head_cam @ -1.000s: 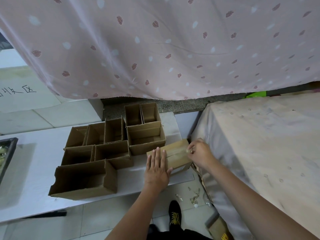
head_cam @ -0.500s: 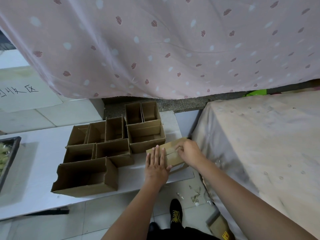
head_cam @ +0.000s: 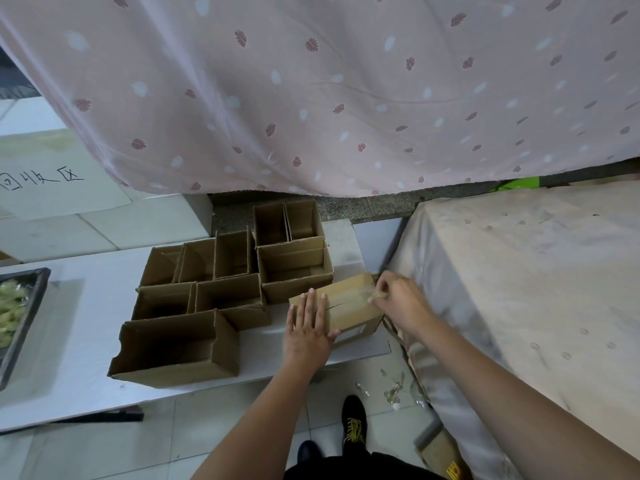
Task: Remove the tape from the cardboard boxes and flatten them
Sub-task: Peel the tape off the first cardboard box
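A closed brown cardboard box (head_cam: 349,303) lies at the right end of the white table (head_cam: 86,306), a seam running along its top. My left hand (head_cam: 306,330) presses flat on the box's near left part, fingers spread. My right hand (head_cam: 398,301) is at the box's right end, fingers pinched on a strip of clear tape (head_cam: 375,296) at the top edge. Several open, empty cardboard boxes (head_cam: 239,275) stand packed together to the left and behind it, with a larger one (head_cam: 176,344) at the front.
A pink patterned curtain (head_cam: 329,91) hangs behind the table. A cloth-covered surface (head_cam: 519,271) fills the right side, close to the box. A dark tray (head_cam: 24,313) sits at the table's left edge. Tape scraps (head_cam: 393,393) lie on the tiled floor near my shoe (head_cam: 353,420).
My right hand slid inward along the box top, then came back to the right end and now pinches the tape there. The left hand stayed pressed on the box.
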### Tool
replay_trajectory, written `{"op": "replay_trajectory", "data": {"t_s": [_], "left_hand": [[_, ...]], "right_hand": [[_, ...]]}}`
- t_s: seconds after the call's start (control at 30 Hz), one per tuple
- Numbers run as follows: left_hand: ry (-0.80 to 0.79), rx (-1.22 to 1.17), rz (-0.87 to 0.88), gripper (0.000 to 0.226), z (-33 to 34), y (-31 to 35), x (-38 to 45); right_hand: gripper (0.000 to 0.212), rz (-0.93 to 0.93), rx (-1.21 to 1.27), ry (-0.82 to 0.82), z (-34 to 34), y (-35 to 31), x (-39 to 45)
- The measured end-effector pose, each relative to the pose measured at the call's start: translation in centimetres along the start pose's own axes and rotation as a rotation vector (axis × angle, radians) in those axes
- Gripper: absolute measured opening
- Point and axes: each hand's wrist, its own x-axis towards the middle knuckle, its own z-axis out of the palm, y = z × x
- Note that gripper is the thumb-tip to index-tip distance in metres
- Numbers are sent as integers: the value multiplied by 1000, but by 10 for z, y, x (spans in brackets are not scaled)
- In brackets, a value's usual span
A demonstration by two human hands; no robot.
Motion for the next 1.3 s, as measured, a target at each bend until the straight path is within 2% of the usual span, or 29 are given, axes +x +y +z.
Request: {"op": "replay_trajectory", "data": {"t_s": [0.07, 0.17, 0.2, 0.23, 0.37, 0.5, 0.6, 0.73, 0.8, 0.9, 0.93, 1.07, 1.17, 1.23, 1.3], "left_hand": [[0, 5, 5, 75, 0, -3, -2], [-8, 13, 12, 75, 0, -4, -2], [-9, 14, 12, 75, -1, -4, -2], [-10, 13, 11, 75, -2, -3, -2], [-14, 20, 13, 74, -3, -2, -2], [-24, 11, 16, 74, -4, -2, -2], [-24, 2, 17, 74, -4, -2, -2], [-21, -1, 17, 74, -3, -1, -1], [-33, 0, 16, 74, -2, -2, 0], [-52, -9, 21, 74, -2, -3, 2], [-58, -13, 21, 74, -3, -3, 3], [-74, -15, 9, 75, -1, -3, 7], [-63, -21, 13, 75, 1, -4, 7], [-56, -25, 17, 75, 0, -3, 7], [-54, -31, 18, 75, -1, -2, 6]], "right_hand": [[26, 24, 28, 38, -3, 6, -1], [14, -16, 44, 65, 0, 14, -5], [23, -29, 58, 62, 1, 14, -5], [26, -32, 78, 49, 1, 14, -4], [14, 17, 227, -15, 1, 13, -1], [20, 123, 327, -103, 3, 6, -5], [23, 99, 278, -185, 11, 2, -6], [12, 51, -41, -109, 8, -3, -2], [21, 26, -111, -92, 6, -5, 1], [51, -62, -69, -121, 8, -5, 2], [50, -74, -96, -145, 9, -4, 3], [26, 10, -96, -183, 6, 1, 6], [7, 105, -58, -132, -6, 4, 5], [10, 137, -46, -101, -14, 9, 6], [22, 137, -24, -127, -21, 12, 5]]}}
